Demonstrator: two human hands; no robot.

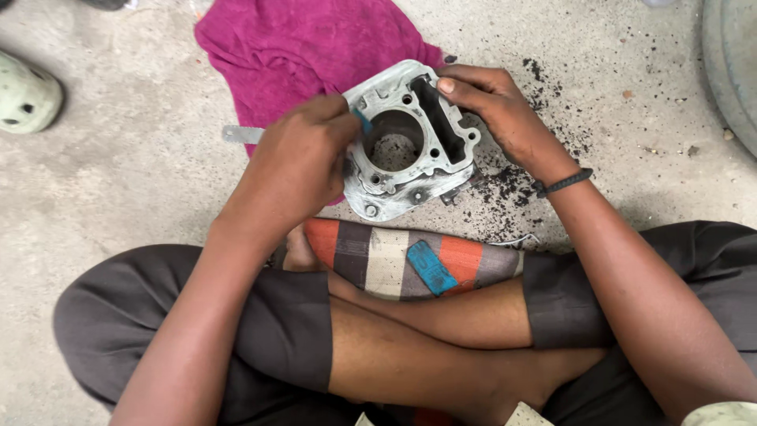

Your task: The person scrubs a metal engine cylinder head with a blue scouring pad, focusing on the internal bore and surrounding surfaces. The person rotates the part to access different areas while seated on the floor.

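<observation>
While the right hand (505, 110) pins one engine cylinder block (410, 142) by its far edge, fingers pressed flat, the left hand (296, 170) sits at the block's left edge, fist clenched around one thin metal blade (240, 134) lying left-right. Behind block: one magenta rag (292, 47).
</observation>
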